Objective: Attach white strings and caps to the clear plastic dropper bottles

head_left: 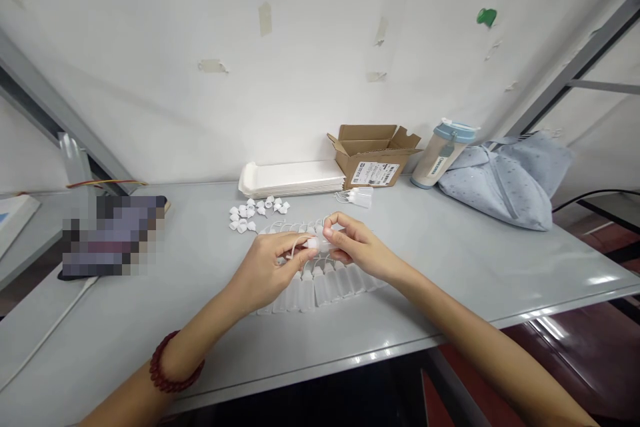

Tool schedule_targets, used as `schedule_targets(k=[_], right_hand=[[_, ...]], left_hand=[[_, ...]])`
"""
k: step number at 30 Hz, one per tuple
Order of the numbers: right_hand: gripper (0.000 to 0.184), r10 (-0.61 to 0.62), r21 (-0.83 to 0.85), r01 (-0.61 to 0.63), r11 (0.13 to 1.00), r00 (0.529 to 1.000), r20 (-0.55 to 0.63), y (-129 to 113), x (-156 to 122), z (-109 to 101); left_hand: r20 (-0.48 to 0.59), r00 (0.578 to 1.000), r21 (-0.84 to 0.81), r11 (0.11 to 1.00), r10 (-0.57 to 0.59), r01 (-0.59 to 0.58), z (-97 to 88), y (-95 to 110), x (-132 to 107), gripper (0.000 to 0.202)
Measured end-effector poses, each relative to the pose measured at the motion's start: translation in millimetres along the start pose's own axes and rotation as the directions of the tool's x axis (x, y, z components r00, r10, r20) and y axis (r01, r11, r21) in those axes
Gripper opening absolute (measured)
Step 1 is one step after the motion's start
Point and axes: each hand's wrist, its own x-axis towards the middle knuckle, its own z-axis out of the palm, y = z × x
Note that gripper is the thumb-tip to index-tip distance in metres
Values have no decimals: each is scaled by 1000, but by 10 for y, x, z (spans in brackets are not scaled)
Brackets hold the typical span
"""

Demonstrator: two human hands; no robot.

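Note:
Above the middle of the table, my right hand (pixel 357 247) is closed around a small translucent plastic bottle (pixel 327 245) lying on its side. At its left end, the fingers of my left hand (pixel 275 260) pinch the white cap (pixel 313 242), from which a thin tube curves. Bottle and cap meet between my fingertips; whether the cap is screwed tight I cannot tell. Below and behind my hands lie rows of similar translucent bottles (pixel 307 293) with white caps and thin tubes, partly hidden by my hands. Several loose white caps (pixel 250 210) are scattered behind my left hand.
Along the wall stand a stack of white trays (pixel 295 177), an open cardboard box (pixel 373 170), a tumbler (pixel 443 153) and a light blue cloth bag (pixel 500 180). A few capped bottles (pixel 360 197) lie before the box. A phone-like device (pixel 117 233) with a cable sits left.

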Motion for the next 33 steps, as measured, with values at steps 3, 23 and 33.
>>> schedule_targets(k=[3,23,33], right_hand=[[30,6,15,-5,1000,1000,-9,-15,2,1],[28,-368,-540,287,791,929,-46,18,-2,-36],[33,-225,-315,173,933,965,-135,1,6,-43]], left_hand=[[-33,999,11,1000,-6,6,1,11,8,22],[264,929,-402,846,-260,351,-133,-30,52,37],[9,996,-156,983,-93,93,-20,12,19,31]])
